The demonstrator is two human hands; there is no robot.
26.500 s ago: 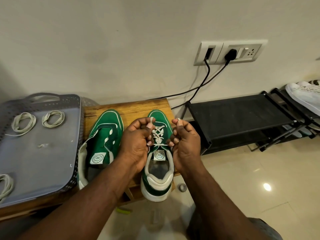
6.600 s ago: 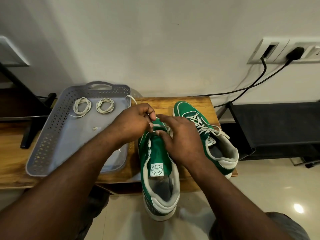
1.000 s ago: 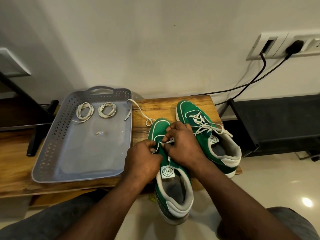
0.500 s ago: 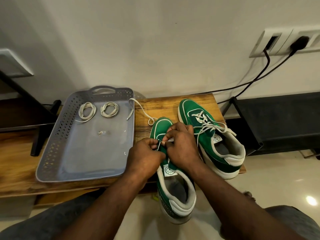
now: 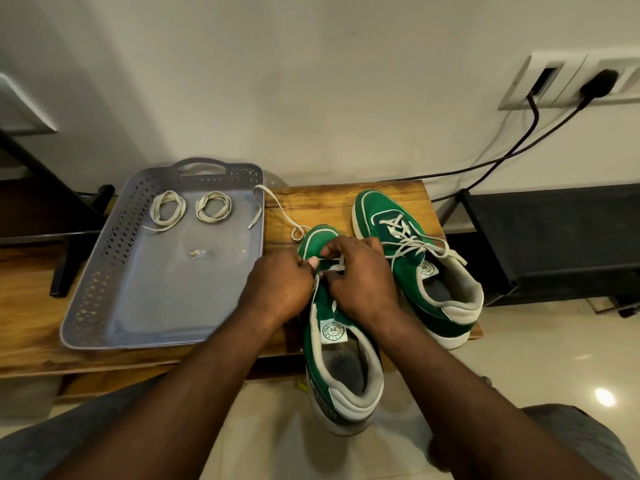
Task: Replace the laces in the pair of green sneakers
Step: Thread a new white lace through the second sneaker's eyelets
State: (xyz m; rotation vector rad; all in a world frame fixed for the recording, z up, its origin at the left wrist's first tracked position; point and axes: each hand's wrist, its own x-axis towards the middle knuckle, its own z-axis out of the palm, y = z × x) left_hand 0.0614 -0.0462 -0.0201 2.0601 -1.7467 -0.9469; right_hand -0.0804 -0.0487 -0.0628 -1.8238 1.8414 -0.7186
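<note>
The near sneaker (image 5: 334,332) lies on the wooden bench (image 5: 346,197) with its long axis running almost 12 to 6 o'clock. Its toe points at the wall at 12. Its heel points at the person at 6 and hangs well past the bench's front edge, over the floor (image 5: 519,358). The far sneaker (image 5: 446,306), already laced, sits just beside it at 2 o'clock, toe at 11 and heel at 5. That heel reaches the front edge close to the bench's right corner.

Both hands meet over the near sneaker's front eyelets. The left hand (image 5: 277,285) has its fingers curled in, thumb and fingertip pinching the white lace (image 5: 335,268). The right hand (image 5: 363,277) is curled likewise and pinches the same lace where it crosses the shoe (the exact eyelet is hidden under the knuckles). The lace's free end trails toward 11 o'clock, loops once on the bare wood and drapes over the right wall of the grey tray (image 5: 86,289).

That wall stands just beside the left hand at 9 o'clock, and two coiled laces (image 5: 168,210) lie at the tray's far end. Bare wood shows at 12 o'clock beyond the toes and open floor at 5 o'clock. A black rack (image 5: 554,237) closes the 3 o'clock side.
</note>
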